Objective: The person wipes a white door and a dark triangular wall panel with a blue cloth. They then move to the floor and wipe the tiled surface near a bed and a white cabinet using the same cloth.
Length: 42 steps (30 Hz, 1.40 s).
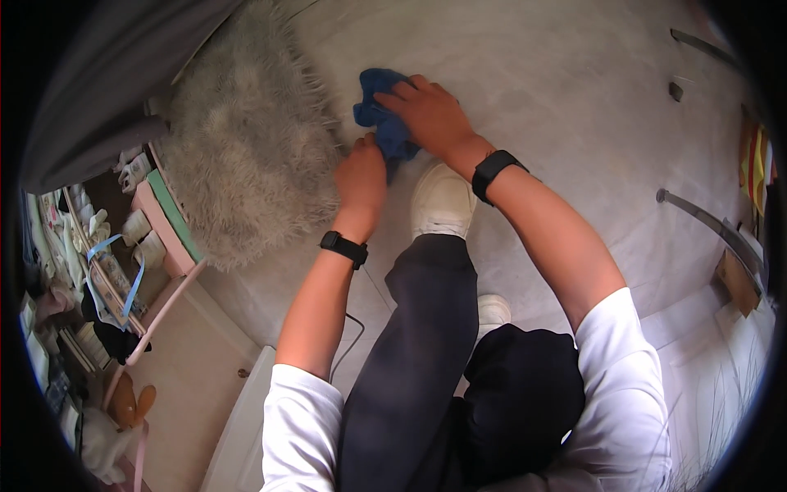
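Note:
A crumpled blue cloth [391,126] lies on the pale floor in front of my white shoe [441,200], close to the edge of a shaggy grey rug [252,141]. My right hand [430,114] rests over the cloth's right side with its fingers bent onto it. At the cloth's lower left, my left hand [361,178] touches or pinches its edge; the fingertips are partly hidden, so the grip cannot be told. Both wrists wear black bands.
At the left stands a pink shelf rack [166,307] full of clothes and small items. Dark fabric [110,92] hangs at the upper left. A thin cable [353,338] runs beside my leg. Curved metal legs [707,221] and a cardboard piece [736,283] are at the right.

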Motion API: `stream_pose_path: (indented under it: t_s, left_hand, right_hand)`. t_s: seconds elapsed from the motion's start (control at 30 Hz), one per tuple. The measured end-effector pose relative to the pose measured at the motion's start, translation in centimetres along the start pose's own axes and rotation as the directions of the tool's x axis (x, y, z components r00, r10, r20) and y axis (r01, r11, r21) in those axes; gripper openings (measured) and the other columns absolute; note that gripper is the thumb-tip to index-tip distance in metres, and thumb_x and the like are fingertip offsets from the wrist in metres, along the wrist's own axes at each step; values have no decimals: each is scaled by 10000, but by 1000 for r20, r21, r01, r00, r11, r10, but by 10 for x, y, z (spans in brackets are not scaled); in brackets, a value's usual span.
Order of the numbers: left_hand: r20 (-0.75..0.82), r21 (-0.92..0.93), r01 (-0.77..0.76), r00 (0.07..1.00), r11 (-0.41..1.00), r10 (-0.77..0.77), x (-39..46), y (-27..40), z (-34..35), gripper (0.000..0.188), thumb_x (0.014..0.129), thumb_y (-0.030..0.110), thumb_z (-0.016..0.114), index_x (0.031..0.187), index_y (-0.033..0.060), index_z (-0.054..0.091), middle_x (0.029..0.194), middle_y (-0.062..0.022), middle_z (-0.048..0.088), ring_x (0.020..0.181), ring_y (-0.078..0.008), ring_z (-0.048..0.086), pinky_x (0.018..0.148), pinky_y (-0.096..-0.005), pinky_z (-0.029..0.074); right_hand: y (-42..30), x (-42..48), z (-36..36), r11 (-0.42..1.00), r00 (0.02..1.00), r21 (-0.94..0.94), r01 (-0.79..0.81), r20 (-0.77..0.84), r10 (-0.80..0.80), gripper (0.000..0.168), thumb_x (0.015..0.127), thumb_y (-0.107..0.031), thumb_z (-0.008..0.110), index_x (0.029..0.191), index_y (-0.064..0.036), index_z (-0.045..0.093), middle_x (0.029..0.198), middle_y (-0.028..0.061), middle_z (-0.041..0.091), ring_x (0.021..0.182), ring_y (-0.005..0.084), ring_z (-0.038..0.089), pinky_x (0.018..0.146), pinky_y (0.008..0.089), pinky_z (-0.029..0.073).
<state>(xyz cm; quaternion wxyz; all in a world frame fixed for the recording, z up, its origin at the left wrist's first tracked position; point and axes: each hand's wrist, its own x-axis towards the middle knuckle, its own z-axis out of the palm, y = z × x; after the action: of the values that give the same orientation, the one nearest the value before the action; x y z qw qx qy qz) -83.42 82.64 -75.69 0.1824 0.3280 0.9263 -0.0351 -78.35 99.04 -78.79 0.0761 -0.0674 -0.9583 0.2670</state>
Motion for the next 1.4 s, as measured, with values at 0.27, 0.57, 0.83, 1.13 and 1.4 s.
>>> stream_pose_path:
  t_s: [0.27,0.57,0.83,1.13,1.4]
  left_hand:
    - [-64,16,-262,963,965,263,49,25,-21,144,873,28,558,997,41,630,946,-157,678,849,-364,691,734,-446,561]
    - [70,66,-459,888,886,454,71,107,-21,101,868,62,564,934,58,640,904,-160,691,814,-354,694,685,-450,563]
    - [361,-10,-637,716,771,597,-33,127,32,146,851,97,568,851,77,713,846,-121,713,794,-291,719,662,-422,584]
    - [514,-112,-619,633,777,579,-104,138,56,141,824,80,607,820,95,748,867,-107,731,810,-273,726,667,-388,586]
    - [161,156,-463,883,872,440,1,100,-5,132,826,50,602,957,69,610,887,-120,681,805,-290,708,654,-396,571]
  right_hand:
    - [26,-15,-29,980,977,5,-199,-80,199,624,708,-144,761,1310,-183,601,1164,25,618,1108,266,548,889,362,498]
    - [61,-78,-71,918,913,-9,-397,-107,394,797,635,-103,829,1374,-178,541,1216,69,586,1112,301,537,910,393,490]
    - [13,-194,-75,925,921,-47,-377,87,380,877,553,-86,823,1376,-151,527,1181,81,568,1096,327,521,876,427,472]
    - [-21,-268,-60,925,907,-53,-376,183,379,772,607,-45,747,1348,-135,551,1175,84,552,1101,336,506,864,419,454]
    - [18,-136,-62,907,907,-5,-422,-11,422,840,574,-48,819,1361,-156,548,1201,101,565,1103,338,519,910,417,482]
